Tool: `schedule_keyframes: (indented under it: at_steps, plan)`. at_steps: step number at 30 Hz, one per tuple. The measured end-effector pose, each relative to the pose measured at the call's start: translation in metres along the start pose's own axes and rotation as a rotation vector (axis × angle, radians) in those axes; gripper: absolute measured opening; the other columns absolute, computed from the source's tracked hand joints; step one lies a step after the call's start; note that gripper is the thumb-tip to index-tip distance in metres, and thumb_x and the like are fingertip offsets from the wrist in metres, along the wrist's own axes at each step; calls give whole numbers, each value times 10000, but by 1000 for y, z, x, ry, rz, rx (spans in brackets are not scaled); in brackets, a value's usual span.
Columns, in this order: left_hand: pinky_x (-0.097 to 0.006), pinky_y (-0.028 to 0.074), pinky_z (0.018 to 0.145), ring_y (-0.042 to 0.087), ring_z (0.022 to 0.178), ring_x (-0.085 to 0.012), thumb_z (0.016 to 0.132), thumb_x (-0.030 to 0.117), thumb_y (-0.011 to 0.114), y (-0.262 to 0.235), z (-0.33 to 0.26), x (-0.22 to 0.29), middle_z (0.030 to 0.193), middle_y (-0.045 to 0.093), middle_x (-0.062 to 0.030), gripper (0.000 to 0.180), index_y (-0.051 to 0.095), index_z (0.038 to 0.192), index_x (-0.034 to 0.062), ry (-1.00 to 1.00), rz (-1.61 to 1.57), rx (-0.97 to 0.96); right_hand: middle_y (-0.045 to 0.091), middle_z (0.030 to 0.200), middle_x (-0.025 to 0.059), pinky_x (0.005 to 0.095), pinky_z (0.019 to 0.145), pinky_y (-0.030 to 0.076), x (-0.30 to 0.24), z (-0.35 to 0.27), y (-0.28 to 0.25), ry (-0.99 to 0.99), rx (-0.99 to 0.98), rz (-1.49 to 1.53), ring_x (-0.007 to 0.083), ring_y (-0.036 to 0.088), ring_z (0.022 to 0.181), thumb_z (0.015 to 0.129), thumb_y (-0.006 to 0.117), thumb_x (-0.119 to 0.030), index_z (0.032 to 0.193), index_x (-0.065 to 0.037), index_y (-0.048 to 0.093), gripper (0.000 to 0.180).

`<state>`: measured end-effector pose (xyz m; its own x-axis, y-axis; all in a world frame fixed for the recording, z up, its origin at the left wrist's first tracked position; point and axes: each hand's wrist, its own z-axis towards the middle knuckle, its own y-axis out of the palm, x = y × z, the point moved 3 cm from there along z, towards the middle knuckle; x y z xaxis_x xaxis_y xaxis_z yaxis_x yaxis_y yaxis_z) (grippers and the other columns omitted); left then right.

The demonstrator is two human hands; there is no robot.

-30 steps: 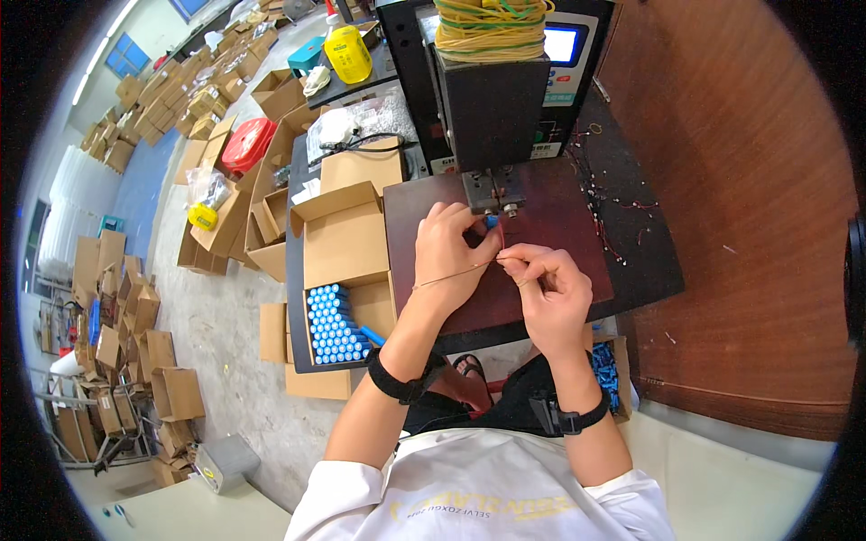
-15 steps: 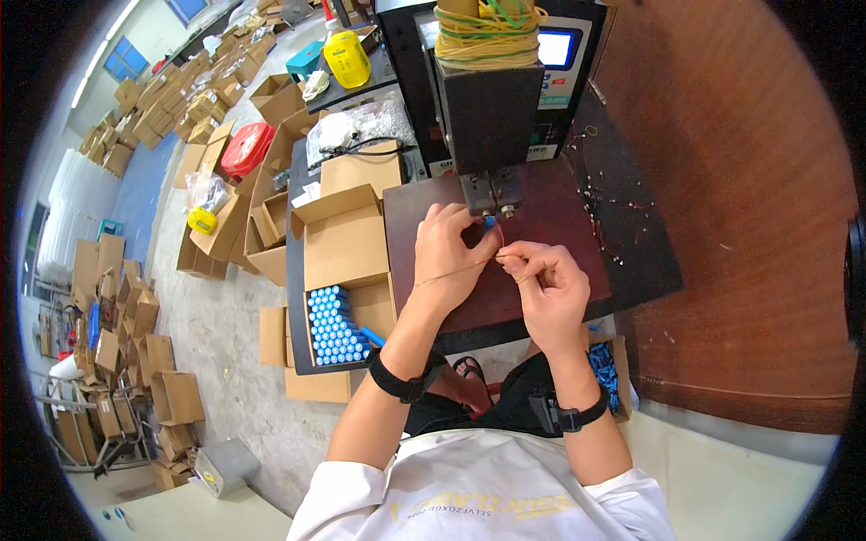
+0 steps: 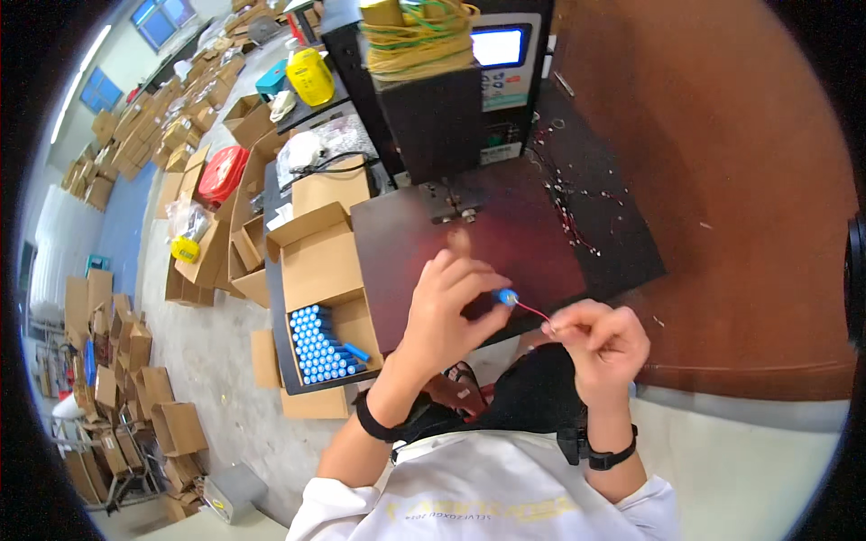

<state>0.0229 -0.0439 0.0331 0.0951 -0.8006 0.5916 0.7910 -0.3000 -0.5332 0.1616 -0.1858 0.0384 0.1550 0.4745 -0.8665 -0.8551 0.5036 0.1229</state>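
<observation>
My left hand [image 3: 448, 307] pinches a small blue cylindrical cell [image 3: 506, 297] over the near edge of a dark red work plate [image 3: 406, 243]. A thin red wire [image 3: 532, 312] runs from the cell to my right hand [image 3: 600, 343], whose fingers are closed on the wire's end. Both hands are pulled back toward my body, away from the black machine head [image 3: 442, 126] and its metal tip [image 3: 456, 213]. To my left an open cardboard box [image 3: 317, 270] holds several rows of blue cells [image 3: 317, 345].
The machine carries a coil of yellow-green wire [image 3: 417, 36] and a lit screen [image 3: 498, 47]. Small loose parts and wires [image 3: 577, 221] lie on the black bench at right. Many cardboard boxes [image 3: 135, 361], a yellow jug [image 3: 311, 77] and a red object [image 3: 219, 173] cover the floor at left.
Both hands have drawn back from the machine's tip toward my body, carrying the blue cell and its red wire. The view has also shifted closer.
</observation>
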Motion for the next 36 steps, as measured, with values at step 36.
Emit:
schedule_keyframes:
  at_steps: [36]
  plan:
    - [-448,445,918,632,1066,-263,718,246,790,-90,-110,-98,957,727,-51,230,773,939,188,-453,730,-1109,716,920,55,217,753,497,8,3,-57,283,346,-198,83,642,829,850,767,35,906,-37,632,163]
